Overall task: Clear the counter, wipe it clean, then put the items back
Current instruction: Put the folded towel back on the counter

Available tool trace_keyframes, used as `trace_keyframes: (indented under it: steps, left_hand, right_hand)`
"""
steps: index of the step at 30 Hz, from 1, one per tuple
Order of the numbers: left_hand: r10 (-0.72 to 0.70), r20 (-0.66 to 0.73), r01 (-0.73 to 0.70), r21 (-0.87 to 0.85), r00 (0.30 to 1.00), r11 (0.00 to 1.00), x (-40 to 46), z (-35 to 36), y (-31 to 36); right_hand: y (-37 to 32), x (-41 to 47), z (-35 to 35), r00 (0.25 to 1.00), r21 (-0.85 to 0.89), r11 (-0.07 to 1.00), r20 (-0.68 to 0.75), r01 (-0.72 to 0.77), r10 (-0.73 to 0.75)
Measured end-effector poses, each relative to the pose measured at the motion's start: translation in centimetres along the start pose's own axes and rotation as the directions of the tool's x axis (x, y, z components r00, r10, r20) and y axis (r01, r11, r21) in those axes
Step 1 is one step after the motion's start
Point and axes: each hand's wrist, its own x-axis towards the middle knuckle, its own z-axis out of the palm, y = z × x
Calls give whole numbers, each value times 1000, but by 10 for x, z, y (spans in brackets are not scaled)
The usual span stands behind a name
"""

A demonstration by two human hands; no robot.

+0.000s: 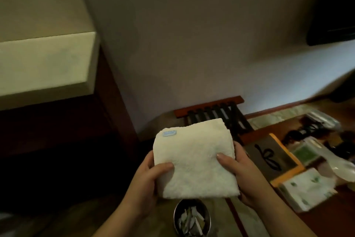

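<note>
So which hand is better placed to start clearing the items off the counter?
Probably the right hand: the cluttered counter lies on its side. Both hands grip the folded cloth, so the left hand could keep holding it.

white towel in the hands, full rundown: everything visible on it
The towel is white to cream terry-looking cloth, folded into a thick, roughly square pad with layered edges showing at its upper right. A small pale blue tag sits near its top left corner. It is held up in the air, tilted, above a metal bin. The left hand grips its lower left edge, thumb on top; the right hand grips the right edge, thumb pressed on the face. It looks dry and unstained, though the picture is dim.
</note>
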Motion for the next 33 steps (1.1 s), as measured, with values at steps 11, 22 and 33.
trace_keyframes:
  steps: [11, 22, 33]
  left_hand:
    - [216, -351, -257, -76, 911, 963, -120, -235, 73]
    - [329, -592, -489, -128, 736, 863, -186, -369, 166]
    - [369, -750, -519, 40, 549, 854, -143, -495, 317]
  right_hand:
    - [50, -13, 277, 944, -330, 930, 325, 161, -48]
    - [34, -5, 482, 830, -348, 874, 548, 340, -104]
    - [-17, 92, 687, 728, -338, 803, 665, 491, -165]
